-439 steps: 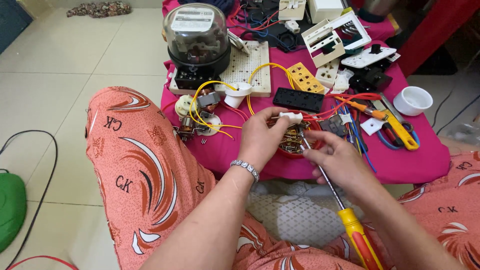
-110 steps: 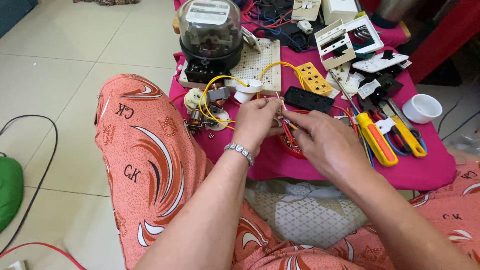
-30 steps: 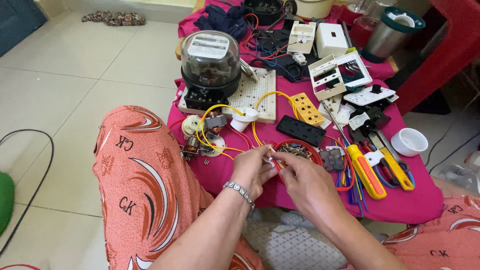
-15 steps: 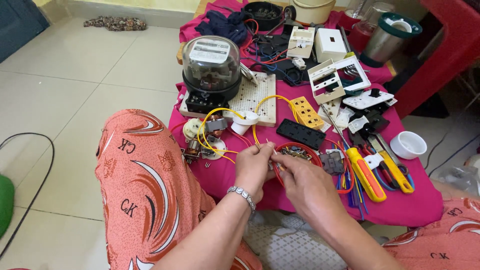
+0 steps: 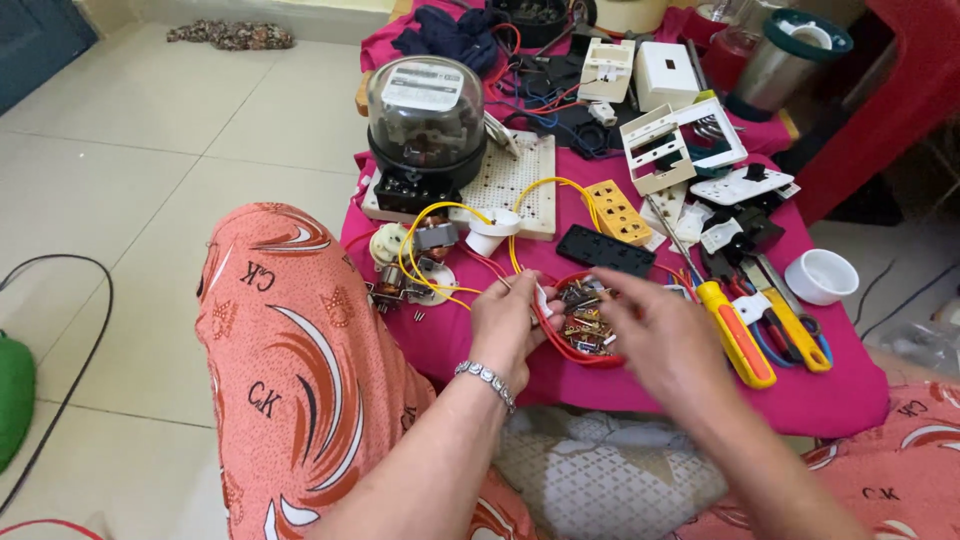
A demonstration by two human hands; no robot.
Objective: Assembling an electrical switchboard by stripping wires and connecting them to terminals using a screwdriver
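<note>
Red dish: a small red bowl [image 5: 585, 322] sits on the pink cloth [image 5: 830, 400] right in front of me, between my two hands, heaped with small metal parts [image 5: 585, 310], brassy and dark.
Left hand: my left hand [image 5: 512, 325] is at the bowl's left rim, fingers curled; my thumb and fingertips pinch something small and white at the edge, too small for me to tell what it is.
Right hand: my right hand [image 5: 665, 335] hovers over the bowl's right side, blurred, fingers loosely spread toward the parts; I cannot tell whether it has hold of anything.
Wrist: a silver bracelet [image 5: 487, 380] circles my left wrist.
Just beside: a yellow-handled screwdriver [image 5: 735, 335] lies to the right of the bowl, a black socket plate [image 5: 606, 250] just behind it.
Further out: yellow wires [image 5: 440, 250] loop over a white perforated board [image 5: 510, 180] that carries a domed meter [image 5: 425, 125]; a white cup [image 5: 820, 277] stands at the far right.
Knee: my knee in orange patterned cloth [image 5: 290, 360] rises to the left.
</note>
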